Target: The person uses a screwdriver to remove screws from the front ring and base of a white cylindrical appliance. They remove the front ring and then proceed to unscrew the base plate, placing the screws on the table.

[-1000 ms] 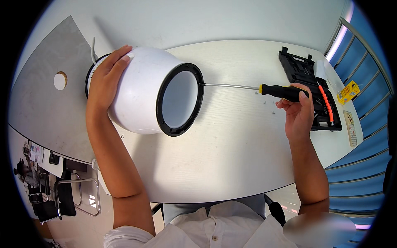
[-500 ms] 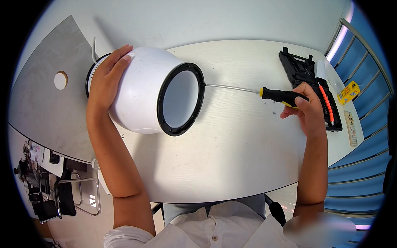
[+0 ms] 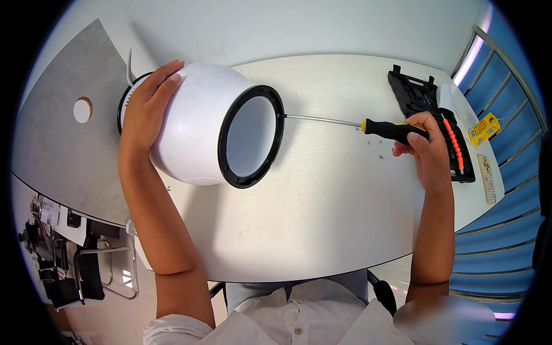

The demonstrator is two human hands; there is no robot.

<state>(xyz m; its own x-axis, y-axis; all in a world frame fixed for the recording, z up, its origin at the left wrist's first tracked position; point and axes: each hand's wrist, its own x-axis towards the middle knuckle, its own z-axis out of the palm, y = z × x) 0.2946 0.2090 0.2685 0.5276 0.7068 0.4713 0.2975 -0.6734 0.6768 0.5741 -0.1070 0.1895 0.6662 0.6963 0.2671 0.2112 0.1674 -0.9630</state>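
Observation:
A white, rounded appliance housing (image 3: 198,126) lies on its side at the left of the white table. Its open end, rimmed by a black ring (image 3: 242,183), faces right. My left hand (image 3: 144,112) grips the housing's upper left side and steadies it. In my right hand (image 3: 432,152) is a black and yellow screwdriver (image 3: 388,130), closed in the fingers round the rear of its handle. The long shaft runs level to the left, and its tip meets the right edge of the ring. Whether a screw sits at the tip is too small to tell.
Small screws (image 3: 380,156) lie loose below the screwdriver handle. An open black tool case (image 3: 414,95) with an orange flexible shaft (image 3: 454,144) stands at the right, near a yellow box (image 3: 485,129). A grey tabletop (image 3: 52,132) adjoins at the left; metal railings (image 3: 506,190) run along the right.
My right fingers have shifted their grip on the screwdriver handle, which appears turned. The tip stays at the ring, and my left hand and the housing keep their place.

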